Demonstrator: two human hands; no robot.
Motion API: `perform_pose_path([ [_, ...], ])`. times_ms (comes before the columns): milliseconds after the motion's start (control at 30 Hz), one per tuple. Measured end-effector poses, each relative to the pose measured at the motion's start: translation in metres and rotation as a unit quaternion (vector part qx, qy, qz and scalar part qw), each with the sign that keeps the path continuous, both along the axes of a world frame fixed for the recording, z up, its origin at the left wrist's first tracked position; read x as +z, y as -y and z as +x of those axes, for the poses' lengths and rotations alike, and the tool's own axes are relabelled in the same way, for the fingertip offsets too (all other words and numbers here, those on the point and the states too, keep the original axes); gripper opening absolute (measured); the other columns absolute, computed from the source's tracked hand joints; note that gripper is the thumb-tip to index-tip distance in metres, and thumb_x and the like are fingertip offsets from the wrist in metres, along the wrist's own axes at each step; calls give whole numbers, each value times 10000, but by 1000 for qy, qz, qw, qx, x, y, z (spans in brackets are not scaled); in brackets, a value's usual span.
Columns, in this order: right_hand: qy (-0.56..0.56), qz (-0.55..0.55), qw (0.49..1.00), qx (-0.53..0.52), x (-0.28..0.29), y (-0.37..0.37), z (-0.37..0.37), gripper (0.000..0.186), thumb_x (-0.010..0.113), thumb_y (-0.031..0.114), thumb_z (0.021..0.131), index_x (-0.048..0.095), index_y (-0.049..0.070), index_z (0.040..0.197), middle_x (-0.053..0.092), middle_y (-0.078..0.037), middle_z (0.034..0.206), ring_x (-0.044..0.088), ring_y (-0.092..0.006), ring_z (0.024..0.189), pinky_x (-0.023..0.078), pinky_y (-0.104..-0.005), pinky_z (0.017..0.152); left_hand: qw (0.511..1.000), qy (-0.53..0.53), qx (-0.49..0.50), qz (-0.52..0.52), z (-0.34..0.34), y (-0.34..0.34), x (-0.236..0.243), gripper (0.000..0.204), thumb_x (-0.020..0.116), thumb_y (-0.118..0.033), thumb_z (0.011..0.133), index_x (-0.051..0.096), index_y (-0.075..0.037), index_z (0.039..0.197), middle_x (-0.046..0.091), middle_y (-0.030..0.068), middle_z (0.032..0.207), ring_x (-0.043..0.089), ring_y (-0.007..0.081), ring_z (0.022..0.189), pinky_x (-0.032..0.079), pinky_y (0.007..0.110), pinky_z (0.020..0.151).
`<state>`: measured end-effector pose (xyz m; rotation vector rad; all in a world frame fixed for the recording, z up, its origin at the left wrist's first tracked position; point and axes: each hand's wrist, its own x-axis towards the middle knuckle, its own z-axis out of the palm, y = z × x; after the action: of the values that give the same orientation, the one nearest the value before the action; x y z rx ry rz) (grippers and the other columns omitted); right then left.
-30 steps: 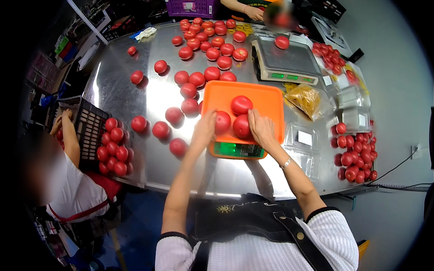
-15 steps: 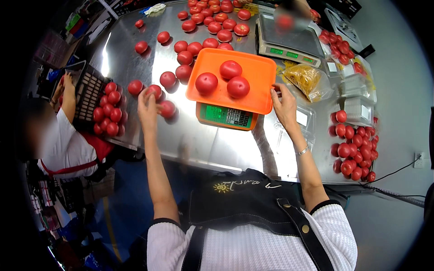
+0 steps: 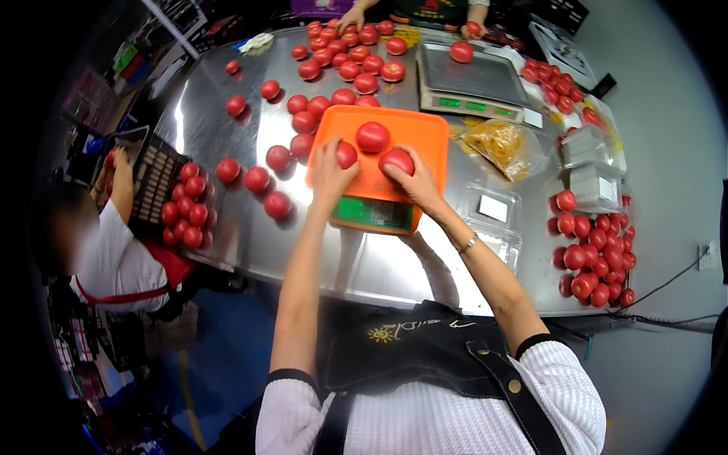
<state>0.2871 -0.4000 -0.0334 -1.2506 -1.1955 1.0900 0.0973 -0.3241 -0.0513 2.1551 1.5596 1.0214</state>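
Note:
An orange tray-topped scale [image 3: 428, 144] stands in front of me with three tomatoes on its tray. My left hand [image 3: 331, 173] is closed around the left tomato [image 3: 346, 155]. The fingers of my right hand [image 3: 415, 182] wrap the right tomato [image 3: 397, 161], thumb across its near side. Between and beyond them a third tomato [image 3: 372, 137] rests untouched. My wrists partly cover the green display and keypad [image 3: 371, 212] below the tray. Just left of the scale, loose tomatoes [image 3: 277, 205] lie on the metal table [image 3: 303, 254].
More tomatoes [image 3: 349, 70] spread across the far table. A second scale [image 3: 474, 80] holds one tomato, with a person's hands beyond it. To the right are a bag of yellow netting [image 3: 497, 148], clear plastic boxes [image 3: 595, 186] and piled tomatoes [image 3: 595, 258]. Another person reaches into a black crate [image 3: 155, 178] at left.
My left hand has moved right from the loose tomatoes to the tray. My right hand has left the tray's right edge. Each now grips a tomato. A tomato shows on the far scale.

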Motion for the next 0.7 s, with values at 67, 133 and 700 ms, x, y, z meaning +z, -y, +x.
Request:
perform_pose_path([
  [67, -256, -130, 957, 37, 8, 20, 23, 534, 602, 455, 870, 478, 43, 1186, 606, -175, 1016, 649, -256, 778, 559, -291, 601, 955, 256, -71, -131, 11, 6, 3, 541, 709, -271, 783, 479, -50, 1219, 571, 150, 1109, 601, 287, 902, 514, 351, 698],
  [133, -412, -171, 892, 76, -1, 42, 55, 609, 482, 563, 902, 456, 11, 1159, 621, -190, 951, 660, -248, 698, 573, -259, 506, 819, 454, -142, -321, 41, 38, 25, 518, 598, -402, 877, 459, -42, 1222, 601, 138, 1027, 622, 218, 714, 485, 256, 499],
  [700, 143, -147, 979, -15, -20, 224, 209, 667, 771, 275, 728, 442, 64, 1267, 538, -144, 1196, 586, -277, 1051, 481, -359, 903, 750, 342, -301, -479, 177, 174, 10, 724, 722, -129, 772, 314, -98, 1369, 507, 143, 1187, 581, 199, 983, 511, 316, 785],
])
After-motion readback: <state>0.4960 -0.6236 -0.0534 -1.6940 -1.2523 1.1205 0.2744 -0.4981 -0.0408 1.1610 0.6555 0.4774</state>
